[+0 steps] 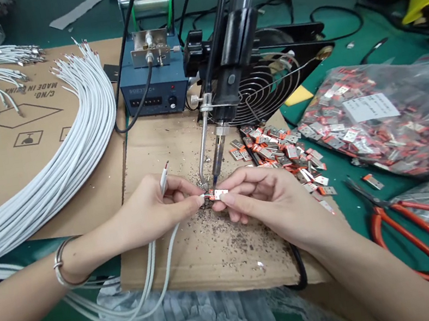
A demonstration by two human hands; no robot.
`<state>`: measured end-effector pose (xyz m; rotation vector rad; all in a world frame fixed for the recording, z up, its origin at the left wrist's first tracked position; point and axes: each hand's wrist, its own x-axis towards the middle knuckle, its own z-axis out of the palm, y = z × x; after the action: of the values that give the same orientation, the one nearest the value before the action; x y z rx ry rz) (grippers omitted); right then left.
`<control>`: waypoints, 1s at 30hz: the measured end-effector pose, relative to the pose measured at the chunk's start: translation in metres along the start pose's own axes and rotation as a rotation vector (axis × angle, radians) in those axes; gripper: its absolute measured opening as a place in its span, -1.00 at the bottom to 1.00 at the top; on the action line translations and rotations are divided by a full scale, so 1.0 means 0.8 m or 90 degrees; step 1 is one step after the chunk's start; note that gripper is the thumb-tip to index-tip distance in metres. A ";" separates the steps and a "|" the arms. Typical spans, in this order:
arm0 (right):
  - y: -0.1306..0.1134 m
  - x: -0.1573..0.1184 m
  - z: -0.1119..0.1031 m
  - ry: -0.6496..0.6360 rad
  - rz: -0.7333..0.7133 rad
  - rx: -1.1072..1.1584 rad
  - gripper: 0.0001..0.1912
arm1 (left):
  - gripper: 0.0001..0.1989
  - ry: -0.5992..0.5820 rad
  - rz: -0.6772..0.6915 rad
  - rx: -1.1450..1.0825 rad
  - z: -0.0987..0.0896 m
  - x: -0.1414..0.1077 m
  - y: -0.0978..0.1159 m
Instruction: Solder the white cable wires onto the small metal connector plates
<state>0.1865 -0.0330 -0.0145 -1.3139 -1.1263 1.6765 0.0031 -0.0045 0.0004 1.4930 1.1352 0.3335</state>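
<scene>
My left hand (166,205) pinches the end of a white cable (163,179), with another cable end poking up between its fingers. Thumb and fingers of my right hand (262,193) grip a small metal USB connector (220,194) with an orange part. Cable end and connector meet under the tip of a mounted soldering iron (218,160). Beside that tip, a thin metal feed tube (202,146) bends down to the same spot. Whether the wires are joined to the connector, I cannot tell.
Loose USB connectors (279,149) are heaped right of the iron, near a plastic bag (374,126) of more. Orange-handled scissors (400,222) lie at right. A bundle of white cables (89,133) curves at left. Behind stand a blue solder feeder (153,94) and a black fan (267,84).
</scene>
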 end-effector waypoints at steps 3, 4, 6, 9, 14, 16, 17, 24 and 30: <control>0.000 0.000 -0.001 -0.003 -0.004 -0.007 -0.88 | -0.81 0.001 0.008 -0.026 0.000 0.000 0.000; 0.000 0.000 -0.002 -0.006 -0.002 -0.006 -0.88 | -0.82 0.001 0.011 -0.034 0.000 0.000 0.001; 0.001 0.000 -0.003 -0.016 0.007 0.000 -0.88 | -0.83 0.000 0.014 -0.047 0.000 0.000 0.001; 0.000 0.001 -0.004 -0.026 0.013 0.010 -0.89 | -0.83 -0.003 0.014 -0.053 0.001 0.000 0.001; 0.000 0.001 -0.002 -0.013 -0.006 0.010 -0.89 | -0.83 -0.004 0.012 -0.041 0.001 0.000 -0.001; 0.000 0.001 -0.001 -0.010 -0.012 0.008 -0.89 | -0.82 -0.006 0.013 -0.034 0.001 0.000 -0.001; 0.000 0.001 -0.001 -0.009 -0.014 0.008 -0.89 | -0.82 -0.006 0.011 -0.031 0.001 0.000 0.000; 0.001 0.001 -0.003 -0.010 -0.014 0.019 -0.88 | -0.82 0.001 0.006 -0.029 0.002 0.000 0.001; 0.000 0.001 -0.004 -0.011 -0.013 0.005 -0.87 | -0.83 0.003 0.006 -0.028 0.002 0.000 0.003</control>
<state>0.1892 -0.0318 -0.0154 -1.2820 -1.1388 1.6785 0.0053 -0.0049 0.0018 1.4593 1.1190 0.3668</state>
